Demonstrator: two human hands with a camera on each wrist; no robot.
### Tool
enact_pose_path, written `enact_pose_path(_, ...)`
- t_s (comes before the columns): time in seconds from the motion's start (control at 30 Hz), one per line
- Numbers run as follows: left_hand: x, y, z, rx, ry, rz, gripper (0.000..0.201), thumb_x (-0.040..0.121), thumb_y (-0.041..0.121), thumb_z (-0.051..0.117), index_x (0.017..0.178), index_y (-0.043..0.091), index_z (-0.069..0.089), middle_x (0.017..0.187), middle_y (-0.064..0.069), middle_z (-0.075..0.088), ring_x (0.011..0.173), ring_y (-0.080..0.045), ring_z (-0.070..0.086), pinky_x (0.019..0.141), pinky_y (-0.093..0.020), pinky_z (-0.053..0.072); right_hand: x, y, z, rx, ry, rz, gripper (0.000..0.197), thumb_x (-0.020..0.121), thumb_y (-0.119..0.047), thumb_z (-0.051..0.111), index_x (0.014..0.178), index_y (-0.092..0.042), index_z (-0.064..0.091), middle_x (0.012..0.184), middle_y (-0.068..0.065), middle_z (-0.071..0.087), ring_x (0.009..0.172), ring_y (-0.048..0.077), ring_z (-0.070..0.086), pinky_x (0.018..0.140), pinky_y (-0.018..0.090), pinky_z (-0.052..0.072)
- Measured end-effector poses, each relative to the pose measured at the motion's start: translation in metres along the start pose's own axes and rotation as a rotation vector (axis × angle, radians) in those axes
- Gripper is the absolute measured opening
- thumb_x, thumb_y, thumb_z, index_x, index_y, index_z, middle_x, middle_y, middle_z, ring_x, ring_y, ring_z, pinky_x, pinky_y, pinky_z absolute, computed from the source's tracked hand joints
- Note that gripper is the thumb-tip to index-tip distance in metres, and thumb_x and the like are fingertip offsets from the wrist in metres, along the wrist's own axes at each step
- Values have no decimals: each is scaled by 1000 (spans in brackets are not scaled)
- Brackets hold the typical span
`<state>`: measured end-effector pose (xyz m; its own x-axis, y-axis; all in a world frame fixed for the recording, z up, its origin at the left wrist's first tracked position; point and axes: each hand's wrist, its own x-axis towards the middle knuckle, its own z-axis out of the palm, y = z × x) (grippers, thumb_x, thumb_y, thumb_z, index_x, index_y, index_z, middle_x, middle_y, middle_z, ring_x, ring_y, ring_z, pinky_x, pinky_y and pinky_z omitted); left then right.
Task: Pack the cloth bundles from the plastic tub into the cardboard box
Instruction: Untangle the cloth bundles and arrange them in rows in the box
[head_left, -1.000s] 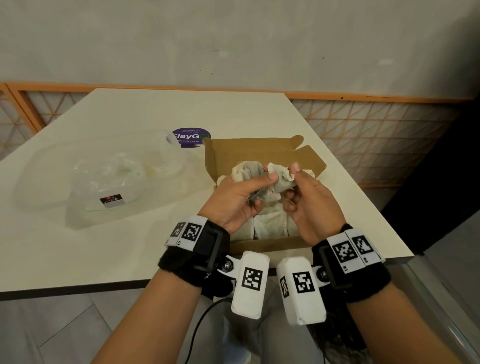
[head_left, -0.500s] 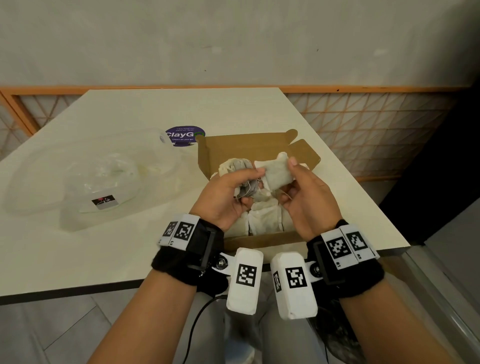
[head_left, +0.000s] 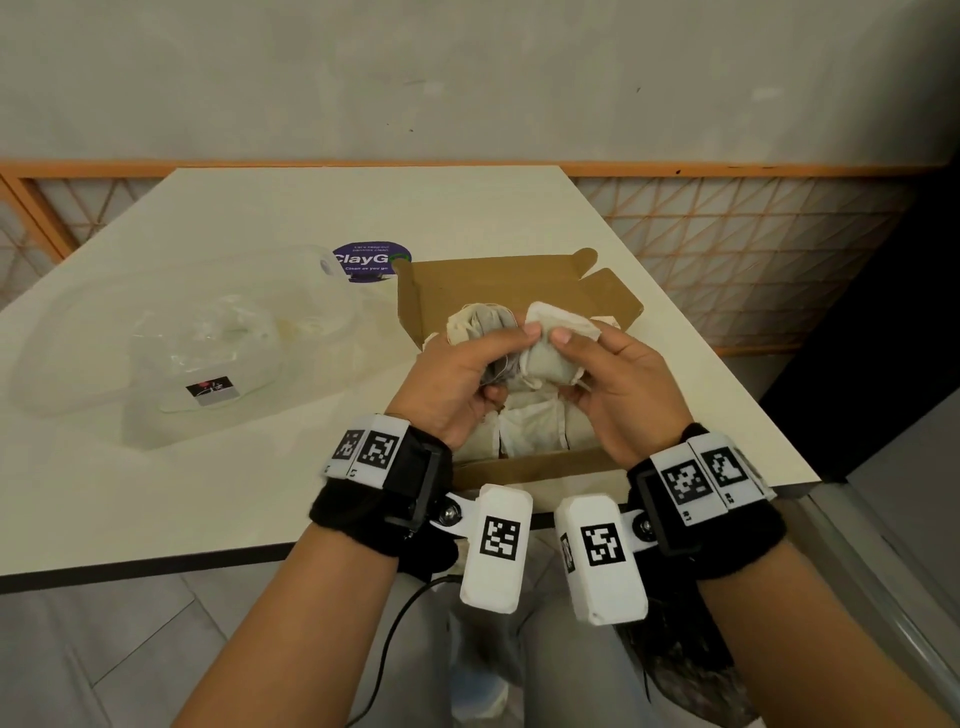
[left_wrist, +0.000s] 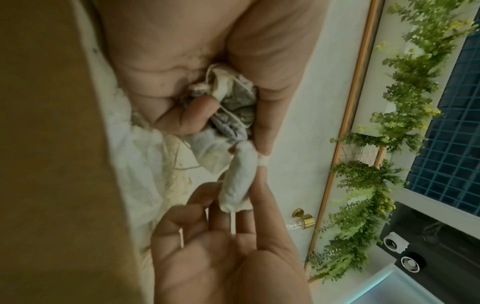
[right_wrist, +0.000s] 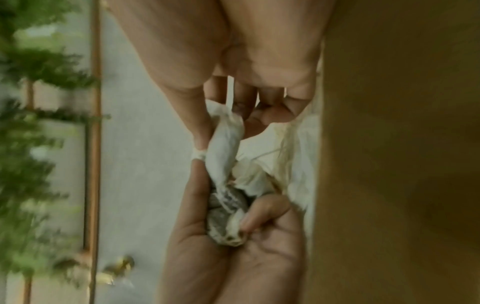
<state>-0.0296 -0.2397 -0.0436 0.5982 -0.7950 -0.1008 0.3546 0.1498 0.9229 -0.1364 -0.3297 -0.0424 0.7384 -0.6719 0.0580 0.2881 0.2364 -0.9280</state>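
Note:
The open cardboard box (head_left: 519, 470) sits at the table's near right, with cream cloth bundles (head_left: 530, 436) lying inside. Both hands hover just above it. My left hand (head_left: 498, 364) grips a crumpled grey-and-cream bundle (head_left: 480, 325) with a thin string, seen close in the left wrist view (left_wrist: 233, 107). My right hand (head_left: 576, 364) pinches a small cream pouch (head_left: 558, 332) between thumb and fingers, touching the grey bundle (right_wrist: 226, 211). The pouch (left_wrist: 239, 176) shows in both wrist views (right_wrist: 223, 152). The clear plastic tub (head_left: 171, 343) stands left of the box; I cannot tell what it holds.
A purple round sticker (head_left: 371, 260) lies on the cream table (head_left: 260, 493) behind the tub and box. The table's near edge runs just below my wrists. An orange lattice railing (head_left: 727, 249) borders the far and right sides.
My hands have drawn closer together over the box, and the right hand has lowered its upright cream pouch against the grey bundle. The box and tub have not moved.

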Motion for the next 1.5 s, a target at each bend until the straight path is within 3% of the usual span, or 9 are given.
enact_pose_path(0.1,3,3,-4,-177,62,-50,9,83,23,68,82,18,61,74,0,58,58,-9,47,38,-14,28,-4,-7,-12,-401,-44,-51,8,81,-6,65,85,-12,70,68,-8,69,67,4,62,64,17,51)
enact_pose_path(0.33,6,5,-10,-389,71,-42,9,85,26,65,81,20,60,71,7,61,58,-3,50,37,-13,29,-9,-14,-19,-804,-284,146,5,81,-9,68,85,-10,70,69,3,69,56,1,58,56,10,44)
enact_pose_path(0.5,5,6,-9,-405,81,-50,10,87,26,64,80,21,60,71,7,61,57,-2,49,38,-13,28,2,-6,-15,-1156,-310,69,11,79,-16,72,89,-18,69,83,4,69,70,11,59,71,27,48)
enact_pose_path(0.7,7,6,-11,-439,58,-54,20,90,36,59,79,20,59,70,6,59,55,-3,45,40,-12,30,-17,-18,-17,-1198,-110,-261,33,72,-26,77,96,-32,55,88,-10,50,77,5,48,66,9,37)
enact_pose_path(0.83,8,7,-15,-610,-11,-106,37,91,48,51,92,13,59,80,-2,60,66,-9,53,45,-15,41,-34,-7,-12,-1329,-391,-147,21,79,-39,66,92,-23,67,87,-8,59,81,3,54,76,19,45)
enact_pose_path(1.1,10,6,-18,-741,-183,-140,38,96,42,42,98,7,56,102,-16,64,91,-24,65,66,-27,57,4,-27,7,-841,7,-144,23,78,-34,71,96,-24,61,82,-7,61,74,9,59,70,26,50)
enact_pose_path(1.23,9,6,-21,-776,-237,-145,37,97,40,40,103,6,55,111,-20,61,83,-28,65,66,-26,58,24,-21,15,-861,-34,84,29,77,-28,73,99,-12,64,87,1,66,82,15,64,77,32,52)
enact_pose_path(1.37,8,7,-21,-815,-196,-140,32,95,35,47,95,6,60,96,-12,67,77,-20,68,64,-25,57,24,-23,18,-500,20,111,9,81,-16,69,74,-13,64,70,1,67,63,10,63,58,20,48)
enact_pose_path(1.5,9,6,-21,-783,-181,-125,18,81,23,63,89,8,58,95,-9,62,84,-15,63,63,-22,58,26,-32,11,-217,67,103,13,86,-11,61,75,-13,56,74,4,66,62,13,62,51,19,49)
